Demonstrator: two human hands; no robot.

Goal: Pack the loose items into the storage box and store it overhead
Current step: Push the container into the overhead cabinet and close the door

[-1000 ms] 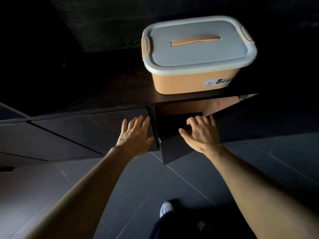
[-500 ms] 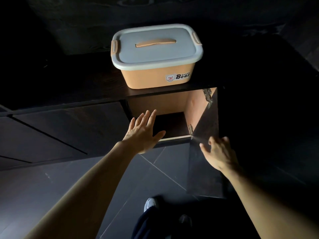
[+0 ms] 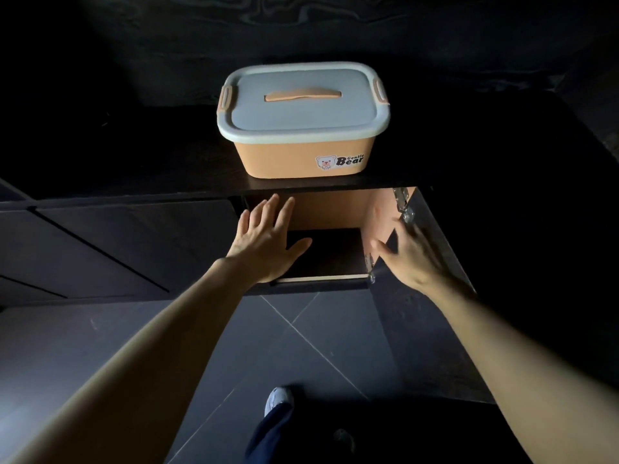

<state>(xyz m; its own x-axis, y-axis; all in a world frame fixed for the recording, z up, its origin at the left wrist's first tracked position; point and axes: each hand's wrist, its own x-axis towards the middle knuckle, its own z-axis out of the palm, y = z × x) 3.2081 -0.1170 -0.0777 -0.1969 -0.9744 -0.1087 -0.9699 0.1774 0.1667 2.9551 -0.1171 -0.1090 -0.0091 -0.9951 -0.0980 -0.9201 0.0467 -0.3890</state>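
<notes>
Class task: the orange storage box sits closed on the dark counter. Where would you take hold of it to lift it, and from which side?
Probably the orange handle lying flat in the lid of the storage box, gripped from above, since both latches look shut.

Orange storage box [image 3: 303, 155], pale lid [image 3: 301, 102] shut, stands on dark bench [image 3: 167, 169] above open cabinet [image 3: 330, 212]. Door [image 3: 432, 289] swung out right. Left hand [image 3: 268, 242] spread flat at cabinet's left edge. Right hand [image 3: 413, 259], blurred, fingers spread, against door by hinges [image 3: 402, 204]. Shoe [image 3: 278, 398] on tiled floor [image 3: 301, 346].
</notes>
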